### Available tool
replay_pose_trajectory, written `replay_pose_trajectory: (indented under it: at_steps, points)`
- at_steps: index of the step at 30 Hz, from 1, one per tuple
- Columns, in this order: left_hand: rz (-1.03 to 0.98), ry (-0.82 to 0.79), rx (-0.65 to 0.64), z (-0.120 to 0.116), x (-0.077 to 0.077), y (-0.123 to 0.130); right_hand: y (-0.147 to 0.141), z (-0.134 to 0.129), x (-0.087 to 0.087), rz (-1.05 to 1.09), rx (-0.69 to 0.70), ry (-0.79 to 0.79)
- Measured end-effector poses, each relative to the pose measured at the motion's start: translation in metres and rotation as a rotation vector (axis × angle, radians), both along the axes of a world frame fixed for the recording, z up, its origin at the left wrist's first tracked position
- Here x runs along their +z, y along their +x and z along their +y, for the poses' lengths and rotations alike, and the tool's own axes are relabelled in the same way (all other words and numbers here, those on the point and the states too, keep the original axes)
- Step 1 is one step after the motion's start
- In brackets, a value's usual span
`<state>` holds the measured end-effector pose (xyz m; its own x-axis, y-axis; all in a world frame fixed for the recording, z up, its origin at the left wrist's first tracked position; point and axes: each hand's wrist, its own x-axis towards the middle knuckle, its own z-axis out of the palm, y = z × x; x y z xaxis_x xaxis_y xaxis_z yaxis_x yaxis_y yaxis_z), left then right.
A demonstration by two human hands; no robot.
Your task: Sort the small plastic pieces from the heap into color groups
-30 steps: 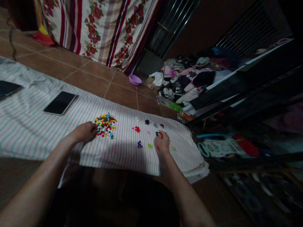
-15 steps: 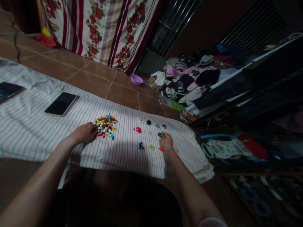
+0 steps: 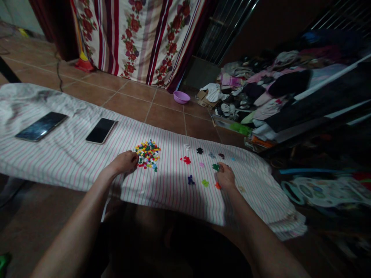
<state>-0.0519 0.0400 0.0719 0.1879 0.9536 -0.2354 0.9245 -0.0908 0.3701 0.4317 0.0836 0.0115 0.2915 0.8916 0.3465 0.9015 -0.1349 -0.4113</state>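
Nearest you, bottom L, a green obj. is cut off by the frame edge; your lap's too dark to make out. On the striped cloth, near row: dk blue pcs, lime pcs, orange pcs, then faint beige pcs by your R wrist. Your hands are well apart: L hand curled at the near-L edge of the mixed pile, R hand w/ fingertips at the green pcs; can't tell if either grips a pc. Red pcs & pink pcs sit L of the green; white, black, gray, brown & lt blue groups lie farther. Phone & tablet are off L. Beyond, on the floor, purple basin, inside partly visible; low box w/ bright green stuff at its R end, contents unclear; clothes heap behind, blurred into shadow.
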Motion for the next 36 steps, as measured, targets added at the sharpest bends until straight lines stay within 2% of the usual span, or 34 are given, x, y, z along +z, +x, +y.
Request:
replay_pose_trajectory:
  at_steps: [4,7,10,17,20,23,26,30,36]
  points:
    - [-0.003,0.020,0.028,0.000,0.000,0.001,-0.013,0.001,0.007,0.039,0.009,0.153]
    - [-0.025,0.015,0.031,-0.001,-0.001,0.000,-0.038,-0.001,0.016,0.039,0.110,0.301]
    - [-0.025,0.007,0.019,-0.001,-0.001,-0.001,-0.077,-0.010,0.023,0.057,0.256,0.370]
    - [-0.029,0.011,0.000,-0.002,-0.002,-0.002,-0.198,-0.044,0.023,0.197,0.641,0.220]
    - [-0.049,0.019,-0.012,-0.004,-0.001,-0.003,-0.242,-0.051,0.020,0.199,0.737,0.163]
    - [-0.060,0.024,-0.010,-0.005,0.000,-0.004,-0.273,-0.051,0.016,0.153,0.752,0.166]
    - [-0.057,0.021,-0.005,-0.006,0.001,-0.004,-0.291,-0.050,0.013,0.081,0.725,0.120]
    - [-0.062,0.016,-0.004,-0.007,0.003,-0.003,-0.298,-0.048,0.010,0.029,0.725,0.063]
    - [-0.005,0.016,-0.002,-0.006,0.004,-0.001,-0.300,-0.051,0.005,-0.010,0.709,0.106]
